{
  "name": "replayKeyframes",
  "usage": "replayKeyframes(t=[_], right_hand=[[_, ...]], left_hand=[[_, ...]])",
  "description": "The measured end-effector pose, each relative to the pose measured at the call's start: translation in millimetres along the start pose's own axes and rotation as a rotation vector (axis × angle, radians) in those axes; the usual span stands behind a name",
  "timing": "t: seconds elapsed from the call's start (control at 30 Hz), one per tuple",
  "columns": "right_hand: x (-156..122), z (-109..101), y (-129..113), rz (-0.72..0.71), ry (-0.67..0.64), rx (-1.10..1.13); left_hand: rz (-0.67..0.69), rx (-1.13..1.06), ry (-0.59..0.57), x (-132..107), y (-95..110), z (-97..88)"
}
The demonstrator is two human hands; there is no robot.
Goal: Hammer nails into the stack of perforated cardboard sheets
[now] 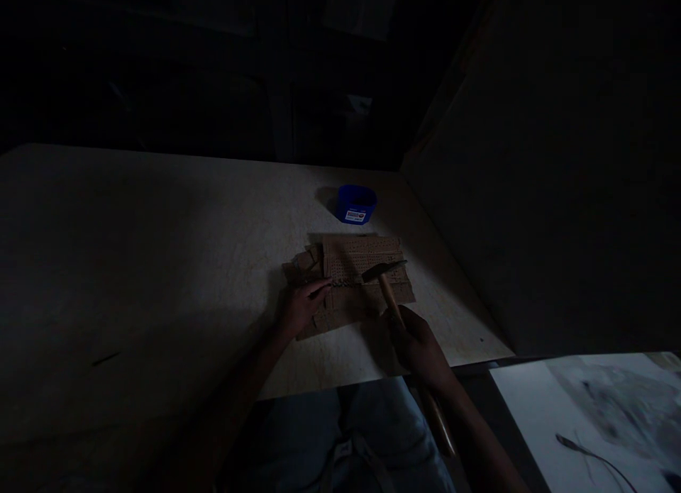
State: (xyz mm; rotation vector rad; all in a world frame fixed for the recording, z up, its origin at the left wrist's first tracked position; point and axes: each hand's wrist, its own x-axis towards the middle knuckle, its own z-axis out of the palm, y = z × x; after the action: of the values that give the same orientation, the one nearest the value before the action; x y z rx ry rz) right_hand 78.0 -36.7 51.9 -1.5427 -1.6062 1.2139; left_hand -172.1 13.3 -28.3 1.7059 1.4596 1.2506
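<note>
A hammer [390, 294] with a dark metal head and a wooden handle is gripped in my right hand [418, 344], fingers wrapped round the handle. Its head hangs over a brown cardboard piece [367, 245] marked with rows of small holes. Whether the head touches the cardboard I cannot tell. My left hand [302, 310] rests at the cardboard's left side, its fingertips brought together at one end of a row of small dark pieces [345, 282]. Anything between those fingertips is too small and dim to make out.
Beyond the cardboard stands a blue plastic container [355, 206] with a white label. Torn cardboard scraps [306, 260] lie left of it. A thin dark object [106, 359] is on the pale tabletop [186, 245]. A dark panel [532, 195] rises along the right edge.
</note>
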Motion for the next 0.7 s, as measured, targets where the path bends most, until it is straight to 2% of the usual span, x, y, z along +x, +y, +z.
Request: replayKeyframes(t=[0.13,0.27,0.53,0.7], right_hand=[[-7.5,4.3,-21.0,-0.057,-0.087,-0.039],[-6.7,13.8,-33.3,-0.14,-0.161,-0.144],[-5.8,33.3,-29.1,-0.215,-0.187,-0.254],[5.3,45.7,-23.2,-0.135,-0.209,-0.348]], left_hand=[[-0.05,0.006,0.034,-0.2,1.8,1.6],[-0.078,0.009,0.014,0.0,-0.4,3.5],[-0.123,-0.033,0.016,0.9,1.2,6.3],[-0.172,-0.023,0.01,1.3,8.4,3.4]])
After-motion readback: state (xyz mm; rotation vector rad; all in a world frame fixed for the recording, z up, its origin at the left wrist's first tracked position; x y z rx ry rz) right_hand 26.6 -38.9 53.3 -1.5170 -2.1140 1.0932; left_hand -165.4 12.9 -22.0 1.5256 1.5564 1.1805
